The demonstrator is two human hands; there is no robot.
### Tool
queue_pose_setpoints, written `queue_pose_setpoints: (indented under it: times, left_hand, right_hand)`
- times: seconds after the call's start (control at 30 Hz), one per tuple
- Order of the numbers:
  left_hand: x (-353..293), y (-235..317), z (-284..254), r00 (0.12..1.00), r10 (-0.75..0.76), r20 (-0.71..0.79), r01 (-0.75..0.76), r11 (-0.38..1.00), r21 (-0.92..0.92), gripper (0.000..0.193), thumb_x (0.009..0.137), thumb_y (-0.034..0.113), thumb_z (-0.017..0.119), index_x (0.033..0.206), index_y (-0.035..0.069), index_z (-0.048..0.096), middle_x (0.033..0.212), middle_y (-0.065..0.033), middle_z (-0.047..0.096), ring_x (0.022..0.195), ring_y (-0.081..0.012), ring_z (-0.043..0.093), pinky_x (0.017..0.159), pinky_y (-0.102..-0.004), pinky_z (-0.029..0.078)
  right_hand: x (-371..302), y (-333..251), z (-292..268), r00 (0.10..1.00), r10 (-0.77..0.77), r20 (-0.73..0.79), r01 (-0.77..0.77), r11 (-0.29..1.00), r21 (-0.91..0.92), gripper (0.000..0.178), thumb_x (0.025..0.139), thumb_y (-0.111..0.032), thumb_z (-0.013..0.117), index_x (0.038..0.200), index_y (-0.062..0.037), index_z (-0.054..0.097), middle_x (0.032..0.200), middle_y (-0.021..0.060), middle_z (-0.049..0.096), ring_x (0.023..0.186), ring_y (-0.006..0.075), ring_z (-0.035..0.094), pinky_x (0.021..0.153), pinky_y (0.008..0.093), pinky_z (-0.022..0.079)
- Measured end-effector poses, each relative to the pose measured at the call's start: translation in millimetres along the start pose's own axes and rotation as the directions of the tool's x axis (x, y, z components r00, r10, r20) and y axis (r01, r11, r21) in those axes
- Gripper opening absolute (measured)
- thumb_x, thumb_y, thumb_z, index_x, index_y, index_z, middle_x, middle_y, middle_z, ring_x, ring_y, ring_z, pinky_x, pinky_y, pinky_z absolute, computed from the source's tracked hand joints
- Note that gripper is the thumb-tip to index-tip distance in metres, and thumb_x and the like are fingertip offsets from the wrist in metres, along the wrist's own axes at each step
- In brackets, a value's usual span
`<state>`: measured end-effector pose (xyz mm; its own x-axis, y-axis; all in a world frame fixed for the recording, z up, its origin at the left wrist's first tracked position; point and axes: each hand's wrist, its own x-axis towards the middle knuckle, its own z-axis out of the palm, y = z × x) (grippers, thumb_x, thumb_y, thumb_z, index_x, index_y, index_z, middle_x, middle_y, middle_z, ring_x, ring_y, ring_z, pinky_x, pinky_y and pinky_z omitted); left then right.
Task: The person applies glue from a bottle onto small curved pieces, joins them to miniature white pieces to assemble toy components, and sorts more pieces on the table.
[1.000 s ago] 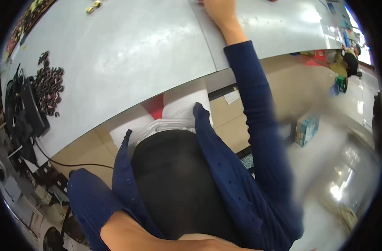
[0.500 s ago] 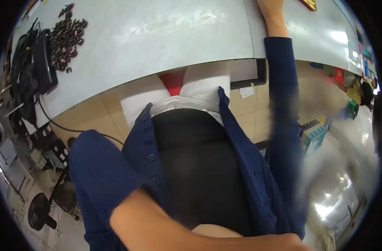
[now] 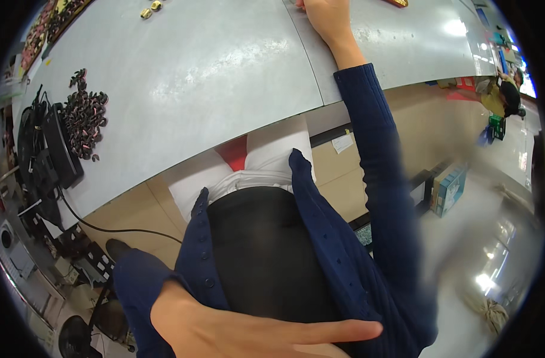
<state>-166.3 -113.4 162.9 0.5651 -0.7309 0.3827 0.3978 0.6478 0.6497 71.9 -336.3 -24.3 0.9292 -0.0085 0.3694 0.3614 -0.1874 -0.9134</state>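
Observation:
My left hand point(image 3: 242, 331) is held low across the front of my body, over the dark top and open blue cardigan. One finger is stretched out to the right; the lower frame edge cuts off part of the hand, and nothing shows in it. My right arm reaches forward over the grey table point(image 3: 225, 77). At the top edge, my right hand point(image 3: 329, 18) rests at the tabletop, just right of a seam. Its fingers are mostly out of frame, so any hold is hidden. Left of it lie small gold pieces point(image 3: 151, 9).
A pile of small dark curved pieces point(image 3: 87, 116) lies at the table's left, beside a black device point(image 3: 63, 143) with cables. A gold-edged item point(image 3: 399, 2) is at the top right. Blue boxes point(image 3: 448, 188) stand below the table; another person point(image 3: 504, 98) is far right.
The view has shifted, bringing the gold pieces and a tray corner into sight at the upper left. My left hand now shows with a finger extended; my right arm slants further left in view.

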Motion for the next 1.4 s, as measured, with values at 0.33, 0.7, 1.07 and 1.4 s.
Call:
queue_pose_setpoints:
  times: [0.33,0.7,1.07,1.4]
  left_hand:
    - [-46.9,6.3,-16.5,0.967,0.094,0.238,-0.183,0.904,0.386,0.068,0.104,0.061,0.011,0.132,0.032,0.066,0.138,0.0153,0.06,0.149,-0.024,0.031,0.117,-0.0664,0.002]
    - [-18.1,-7.5,-6.5,0.942,0.157,0.296,-0.274,0.87,0.409,0.071,0.102,0.065,0.016,0.144,0.024,0.054,0.14,-0.0039,0.058,0.137,-0.0229,0.048,0.116,-0.0646,0.013]
    - [-57.8,4.0,-18.2,0.934,0.265,0.24,-0.327,0.905,0.273,0.053,0.11,0.045,0.022,0.134,0.025,0.065,0.139,0.0107,0.06,0.141,-0.0122,0.043,0.114,-0.0643,0.014]
    - [-52.8,-0.4,-37.2,0.929,0.329,0.168,-0.336,0.942,0.012,0.062,0.109,0.047,0.023,0.134,0.006,0.063,0.133,-0.0145,0.064,0.13,-0.025,0.055,0.114,-0.0488,0.029]
  right_hand:
    - [-4.0,-0.2,1.9,1.0,0.013,-0.012,-0.014,0.996,-0.085,0.014,0.099,-0.008,0.056,0.1,0.0016,0.067,0.069,0.0017,0.063,0.056,0.0042,0.052,0.05,0.0206,0.04]
    - [2.2,2.9,12.4,1.0,0.024,0.0,-0.024,1.0,-0.014,0.013,0.098,-0.005,0.055,0.1,0.0022,0.066,0.069,0.0024,0.063,0.053,0.0046,0.052,0.048,0.0203,0.04]
    - [-3.1,-4.3,2.5,1.0,0.014,-0.003,-0.015,0.998,-0.068,0.013,0.098,-0.005,0.055,0.099,0.0024,0.066,0.068,0.0029,0.063,0.054,0.0058,0.054,0.049,0.0211,0.041]
    - [-3.7,-4.6,7.7,0.999,0.052,0.009,-0.052,0.997,-0.065,0.015,0.099,-0.007,0.055,0.101,0.0017,0.066,0.069,0.0023,0.063,0.055,0.0056,0.054,0.05,0.0211,0.041]
